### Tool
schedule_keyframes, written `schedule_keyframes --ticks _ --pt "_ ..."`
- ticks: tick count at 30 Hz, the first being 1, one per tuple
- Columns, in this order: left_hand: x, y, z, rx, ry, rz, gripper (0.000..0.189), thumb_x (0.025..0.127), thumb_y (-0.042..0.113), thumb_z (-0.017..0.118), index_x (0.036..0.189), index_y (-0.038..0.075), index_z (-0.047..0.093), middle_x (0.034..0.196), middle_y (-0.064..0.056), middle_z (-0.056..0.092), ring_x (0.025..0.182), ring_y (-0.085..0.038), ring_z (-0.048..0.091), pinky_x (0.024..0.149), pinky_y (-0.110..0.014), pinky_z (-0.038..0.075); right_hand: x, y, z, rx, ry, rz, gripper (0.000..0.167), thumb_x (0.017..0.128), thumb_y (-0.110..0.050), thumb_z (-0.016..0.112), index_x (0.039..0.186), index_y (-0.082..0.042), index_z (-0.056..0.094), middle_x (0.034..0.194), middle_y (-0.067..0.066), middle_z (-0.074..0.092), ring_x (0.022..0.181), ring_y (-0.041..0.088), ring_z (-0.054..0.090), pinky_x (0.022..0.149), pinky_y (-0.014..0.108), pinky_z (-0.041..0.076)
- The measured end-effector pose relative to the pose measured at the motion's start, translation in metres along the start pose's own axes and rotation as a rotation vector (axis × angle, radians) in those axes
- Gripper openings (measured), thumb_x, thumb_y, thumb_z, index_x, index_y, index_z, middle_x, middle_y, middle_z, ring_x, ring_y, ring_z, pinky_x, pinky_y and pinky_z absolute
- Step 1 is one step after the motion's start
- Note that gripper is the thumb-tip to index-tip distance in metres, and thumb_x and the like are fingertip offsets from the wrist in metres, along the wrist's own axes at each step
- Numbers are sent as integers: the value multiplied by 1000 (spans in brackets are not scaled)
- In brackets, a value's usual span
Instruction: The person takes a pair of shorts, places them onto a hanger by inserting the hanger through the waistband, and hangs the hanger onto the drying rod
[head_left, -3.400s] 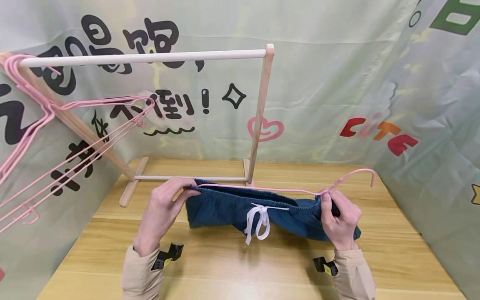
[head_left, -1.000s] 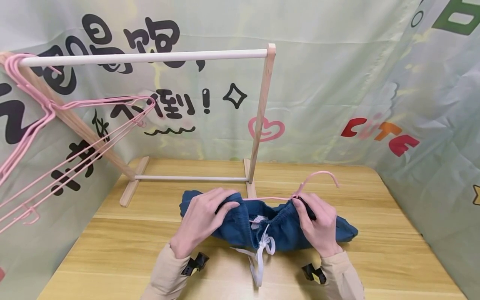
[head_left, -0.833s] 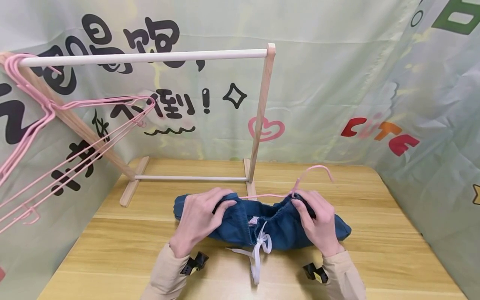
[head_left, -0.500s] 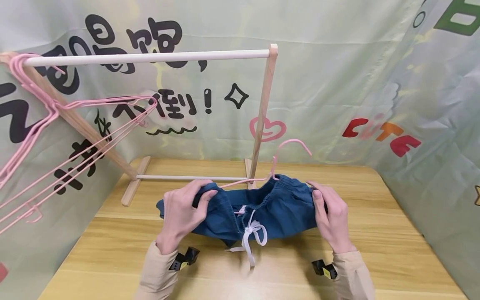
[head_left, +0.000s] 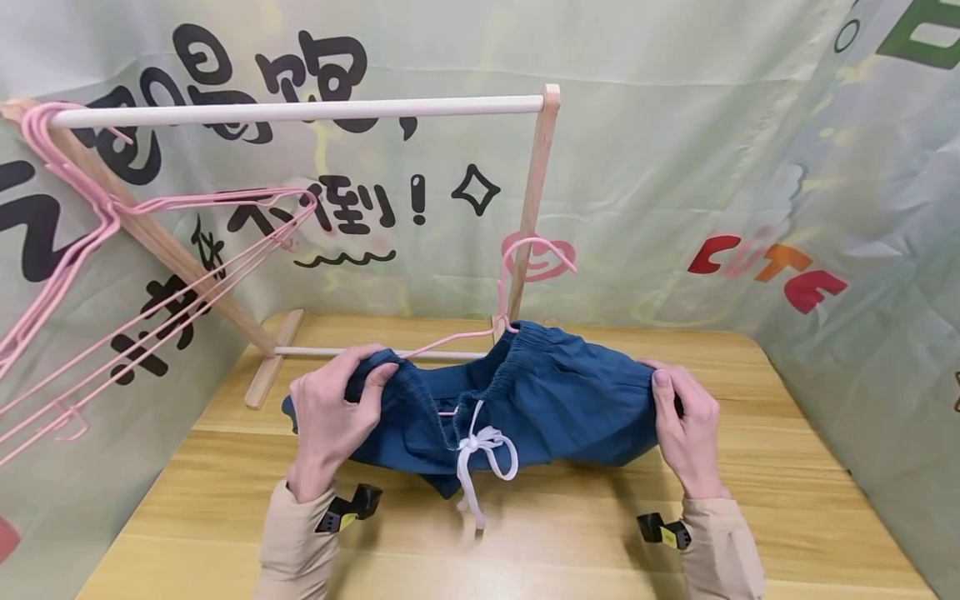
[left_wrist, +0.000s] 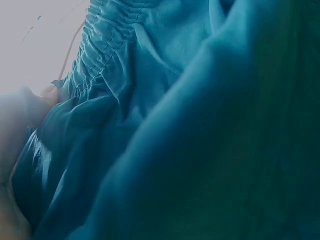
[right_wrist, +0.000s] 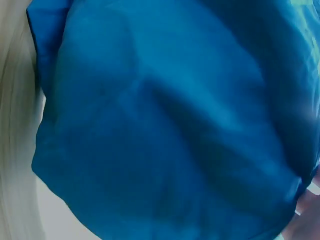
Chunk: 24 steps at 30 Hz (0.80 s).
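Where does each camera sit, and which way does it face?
Head: on the head, facing forward and down at the blue garment; left hand, right hand, sleeves show.
Left wrist: worn there, facing the waistband; left hand partly shows.
Right wrist: worn there, facing the garment; fingers at lower right.
Head and left wrist share the waistband.

Head view above garment (head_left: 581, 396), wrist views close

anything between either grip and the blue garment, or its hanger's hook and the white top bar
Nothing visible. The left grip and right grip hold the blue garment directly; only open space shows between the hook and the white top bar, with other hangers at its left end.
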<state>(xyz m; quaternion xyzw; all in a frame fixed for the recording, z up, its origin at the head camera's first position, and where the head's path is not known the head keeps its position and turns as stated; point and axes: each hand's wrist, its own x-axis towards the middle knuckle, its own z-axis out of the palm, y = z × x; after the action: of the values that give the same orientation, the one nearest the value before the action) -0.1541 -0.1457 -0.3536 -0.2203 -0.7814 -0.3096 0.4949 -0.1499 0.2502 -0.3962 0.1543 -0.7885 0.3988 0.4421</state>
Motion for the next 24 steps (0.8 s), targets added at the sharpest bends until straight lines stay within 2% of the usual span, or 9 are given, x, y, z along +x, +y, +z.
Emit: schedule_keyframes --ticks 3,8,11,14,17,20,24 --pt "0 -2 0 4 15 -18 38 100 44 60 97 10 76 85 -7 78 60 -26 70 45 -28 36 -1 3 0 6 8 39 25 103 -3 50 111 2 73 103 13 73 111 -14 59 98 8 40" --pt "0 -4 -2 -9 37 -46 36 98 44 62 97 10 76 85 -8 78 64 -28 72 49 -30 39 -1 6 -1 39 32 94 29 106 -5 44 114 5 70 115 -21 68 110 -14 59 96 6 40" --pt "1 -5 -3 -15 47 -54 35 97 42 64 96 9 76 85 -9 78 65 -29 72 50 -31 40 -1 5 -3 49 27 127 30 107 -7 43 112 7 70 113 -34 63 107 -15 60 94 6 41" --pt "1 -6 -4 -24 64 -64 35 97 41 65 96 8 76 84 -10 78 67 -29 72 53 -32 42 -3 6 -4 49 53 162 31 106 -7 45 97 11 67 92 -33 61 88 -15 59 82 7 41" --pt "2 -7 -5 -34 84 -73 35 96 41 66 95 8 76 84 -10 77 68 -30 72 54 -32 42 -4 9 -4 40 88 201 37 106 -8 46 76 11 55 70 -24 46 67 -11 46 64 10 35" --pt "2 -8 -6 -39 90 -78 35 96 41 67 95 7 76 83 -10 77 67 -30 72 55 -32 42 -5 12 -4 35 92 241 42 106 -8 47 66 6 45 64 -16 35 58 -7 36 57 15 28" --pt "2 -10 -9 -62 103 -99 34 95 38 69 96 5 76 83 -13 77 70 -30 71 61 -26 46 -3 12 -7 25 98 311 43 105 -8 48 64 6 46 61 -18 36 55 -7 36 55 15 28"
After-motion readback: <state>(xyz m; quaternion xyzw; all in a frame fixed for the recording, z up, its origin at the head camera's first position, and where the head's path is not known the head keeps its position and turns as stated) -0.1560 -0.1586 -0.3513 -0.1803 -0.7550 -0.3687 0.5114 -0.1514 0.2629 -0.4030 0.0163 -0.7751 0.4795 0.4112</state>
